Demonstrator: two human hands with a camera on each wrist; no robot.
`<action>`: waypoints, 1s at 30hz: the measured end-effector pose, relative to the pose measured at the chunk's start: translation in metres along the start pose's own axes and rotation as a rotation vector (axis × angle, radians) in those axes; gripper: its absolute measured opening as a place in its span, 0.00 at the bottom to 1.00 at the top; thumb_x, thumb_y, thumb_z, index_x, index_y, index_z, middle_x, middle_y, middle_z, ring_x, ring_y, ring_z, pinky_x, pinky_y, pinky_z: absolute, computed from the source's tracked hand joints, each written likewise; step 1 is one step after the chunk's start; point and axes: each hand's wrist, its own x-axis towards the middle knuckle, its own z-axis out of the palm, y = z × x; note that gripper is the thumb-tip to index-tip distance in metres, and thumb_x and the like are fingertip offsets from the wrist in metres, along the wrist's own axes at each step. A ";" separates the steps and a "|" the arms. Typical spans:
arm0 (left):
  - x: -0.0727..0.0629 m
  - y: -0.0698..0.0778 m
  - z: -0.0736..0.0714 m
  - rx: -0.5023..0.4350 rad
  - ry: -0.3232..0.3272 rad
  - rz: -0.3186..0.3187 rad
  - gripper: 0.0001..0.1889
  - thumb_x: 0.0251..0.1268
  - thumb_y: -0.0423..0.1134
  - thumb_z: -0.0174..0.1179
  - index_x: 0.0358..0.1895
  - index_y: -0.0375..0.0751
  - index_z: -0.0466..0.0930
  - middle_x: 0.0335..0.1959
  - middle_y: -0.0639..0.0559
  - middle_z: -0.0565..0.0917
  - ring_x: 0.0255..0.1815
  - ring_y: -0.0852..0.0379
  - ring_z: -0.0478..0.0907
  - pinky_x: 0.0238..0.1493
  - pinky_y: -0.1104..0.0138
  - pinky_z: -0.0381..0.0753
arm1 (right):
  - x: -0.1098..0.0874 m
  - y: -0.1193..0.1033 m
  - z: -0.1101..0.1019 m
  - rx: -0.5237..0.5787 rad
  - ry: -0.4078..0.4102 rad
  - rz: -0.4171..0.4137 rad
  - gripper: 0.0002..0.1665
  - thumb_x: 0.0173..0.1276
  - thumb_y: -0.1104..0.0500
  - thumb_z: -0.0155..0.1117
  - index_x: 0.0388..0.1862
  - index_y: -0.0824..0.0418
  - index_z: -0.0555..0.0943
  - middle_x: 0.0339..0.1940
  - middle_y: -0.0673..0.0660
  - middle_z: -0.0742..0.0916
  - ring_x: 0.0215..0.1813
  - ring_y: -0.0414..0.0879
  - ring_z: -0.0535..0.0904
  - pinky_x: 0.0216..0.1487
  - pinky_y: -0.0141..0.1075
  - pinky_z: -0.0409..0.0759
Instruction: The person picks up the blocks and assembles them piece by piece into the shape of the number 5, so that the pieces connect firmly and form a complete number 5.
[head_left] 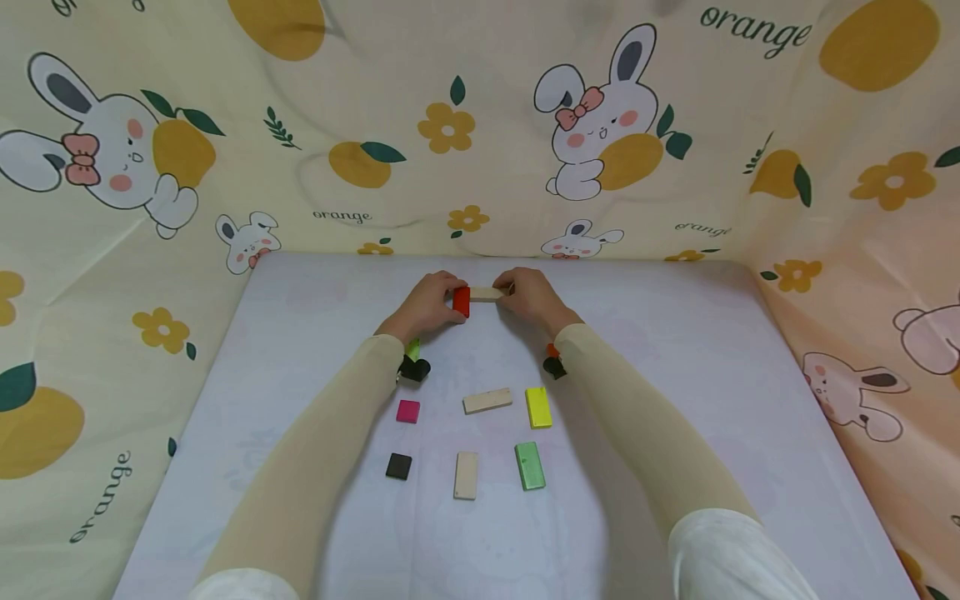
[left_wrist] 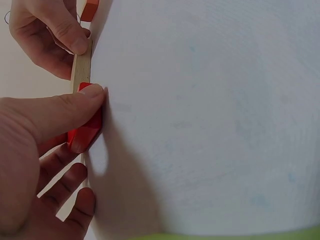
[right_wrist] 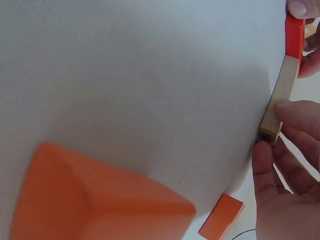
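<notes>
At the far side of the table my left hand (head_left: 427,304) pinches a red block (head_left: 461,302) between thumb and fingers. The thumb lies across its face in the left wrist view. My right hand (head_left: 534,298) grips a long plain wooden block (head_left: 485,294) near its right end. In the right wrist view, the other end of this wooden block (right_wrist: 282,87) meets the red block (right_wrist: 295,37). An orange block (right_wrist: 221,216) lies close to my right hand, and a larger orange shape (right_wrist: 100,200) fills the near corner of that view.
Nearer on the white table (head_left: 300,500) lie a pink block (head_left: 408,412), a black block (head_left: 399,467), two plain wooden blocks (head_left: 487,401), a yellow block (head_left: 538,407) and a green block (head_left: 530,466). A lime-green piece (head_left: 412,350) shows beside my left wrist. Printed cloth (head_left: 495,75) surrounds the table.
</notes>
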 end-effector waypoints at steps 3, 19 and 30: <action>0.000 0.001 0.000 -0.013 -0.011 -0.001 0.36 0.69 0.39 0.76 0.79 0.42 0.75 0.74 0.43 0.74 0.69 0.44 0.70 0.73 0.53 0.74 | -0.001 0.000 0.000 -0.003 -0.005 0.001 0.17 0.78 0.63 0.68 0.62 0.62 0.87 0.51 0.59 0.86 0.52 0.56 0.77 0.60 0.47 0.79; -0.004 -0.001 0.001 -0.049 -0.007 0.006 0.40 0.69 0.38 0.76 0.83 0.46 0.70 0.82 0.44 0.65 0.77 0.44 0.67 0.80 0.50 0.65 | -0.005 -0.004 -0.007 0.048 -0.052 0.037 0.21 0.77 0.64 0.70 0.67 0.59 0.85 0.56 0.60 0.85 0.56 0.57 0.77 0.65 0.49 0.78; -0.009 0.004 0.006 0.138 0.066 0.150 0.34 0.76 0.45 0.66 0.82 0.44 0.70 0.80 0.44 0.66 0.78 0.44 0.63 0.77 0.52 0.69 | -0.007 0.003 -0.008 0.037 -0.004 -0.024 0.23 0.75 0.64 0.70 0.67 0.60 0.84 0.56 0.60 0.85 0.55 0.56 0.78 0.63 0.50 0.79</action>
